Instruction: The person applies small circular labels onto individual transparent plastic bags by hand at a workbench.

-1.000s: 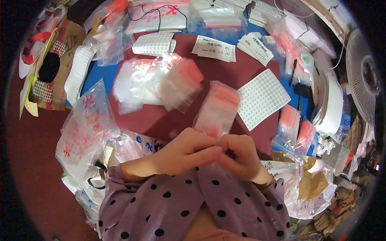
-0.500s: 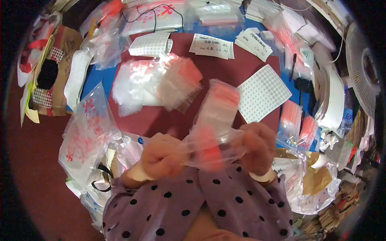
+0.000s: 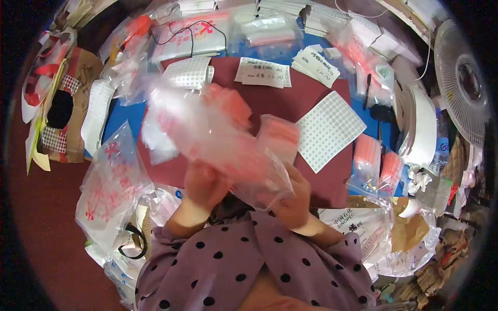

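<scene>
Close to my body, my left hand (image 3: pixel 207 184) holds a clear bag of red-edged small bags (image 3: pixel 207 135), which is smeared by motion and slants up to the left. My right hand (image 3: pixel 293 199) grips the bag's crumpled clear end (image 3: pixel 275 181). Behind it, a small stack of red-topped clear bags (image 3: pixel 280 136) lies on the dark red board, beside a white sheet of round stickers (image 3: pixel 332 130). A pile of red-edged bags (image 3: pixel 228 103) lies partly hidden behind the raised bag.
Handwritten paper labels (image 3: pixel 263 72) and more sticker sheets (image 3: pixel 188 71) lie at the back. On the right are two bundles of red-edged bags (image 3: pixel 366 158), a black pen (image 3: pixel 368 90) and a white fan (image 3: pixel 464 83). A large printed plastic bag (image 3: pixel 111 179) is at the left.
The bag between my hands has swung up and to the left, over the pile. My left hand has risen slightly, and my right hand has moved left, nearer to it.
</scene>
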`<state>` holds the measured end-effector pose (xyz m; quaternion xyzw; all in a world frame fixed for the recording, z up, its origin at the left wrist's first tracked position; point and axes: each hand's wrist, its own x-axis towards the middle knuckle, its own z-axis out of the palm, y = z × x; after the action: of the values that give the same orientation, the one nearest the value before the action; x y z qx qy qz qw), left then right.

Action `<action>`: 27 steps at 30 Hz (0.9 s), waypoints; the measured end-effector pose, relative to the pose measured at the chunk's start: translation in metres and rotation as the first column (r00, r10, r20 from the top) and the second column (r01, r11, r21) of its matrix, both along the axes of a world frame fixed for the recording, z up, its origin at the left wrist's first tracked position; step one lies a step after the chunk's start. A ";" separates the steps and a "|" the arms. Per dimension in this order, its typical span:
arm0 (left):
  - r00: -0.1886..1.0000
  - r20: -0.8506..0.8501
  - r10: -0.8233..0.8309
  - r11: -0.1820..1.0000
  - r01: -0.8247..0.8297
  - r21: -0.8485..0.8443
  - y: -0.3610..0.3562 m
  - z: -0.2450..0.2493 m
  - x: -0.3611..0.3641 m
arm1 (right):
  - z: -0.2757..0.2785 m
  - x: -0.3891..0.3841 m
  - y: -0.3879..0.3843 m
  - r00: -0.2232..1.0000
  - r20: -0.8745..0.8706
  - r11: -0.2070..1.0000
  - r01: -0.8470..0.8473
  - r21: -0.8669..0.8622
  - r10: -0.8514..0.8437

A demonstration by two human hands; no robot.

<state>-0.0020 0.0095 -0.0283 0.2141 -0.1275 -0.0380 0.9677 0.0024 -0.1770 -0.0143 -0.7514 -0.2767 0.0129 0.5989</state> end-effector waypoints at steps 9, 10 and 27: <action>0.924 0.169 0.344 0.939 -0.338 -0.061 0.007 0.022 -0.006 | 0.006 0.011 0.032 0.906 -0.371 0.878 0.000 0.479 0.202; 0.966 -0.038 0.255 0.957 -0.258 -0.130 0.008 0.019 -0.010 | 0.002 0.010 0.034 0.883 -0.382 0.789 0.022 0.614 0.273; 0.543 -0.289 0.789 0.604 -0.598 0.527 0.234 -0.010 0.098 | -0.037 0.018 -0.050 0.831 -0.554 0.910 0.265 0.318 -0.048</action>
<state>0.0961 0.2432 -0.0380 0.4059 0.2319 0.2796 0.8387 0.0202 -0.2266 -0.0509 -0.6069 -0.0322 0.1176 0.7854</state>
